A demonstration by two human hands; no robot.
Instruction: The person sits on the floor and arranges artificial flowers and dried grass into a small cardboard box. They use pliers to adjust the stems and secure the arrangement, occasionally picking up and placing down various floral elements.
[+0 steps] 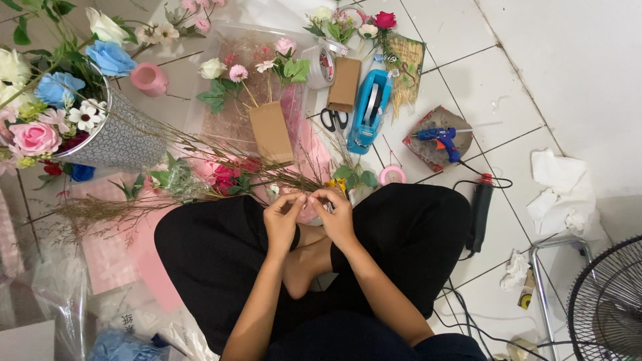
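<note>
Left hand (283, 220), right hand (336, 215): fingers pinching small unclear item between them; wispy dried stems (200, 170) just ahead

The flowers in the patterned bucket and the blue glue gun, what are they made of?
The flowers look like fabric or foam, not real: petals are smooth, matte and evenly coloured. The bucket seems metal or coated card with a printed pattern; hard to tell. The glue gun looks like hard blue plastic, slightly glossy.

Blue glue gun (441, 140), pink ribbon roll (148, 78), grey patterned vase (127, 137), black trousers (221, 261), possibly teal tape dispenser (369, 110)
</note>
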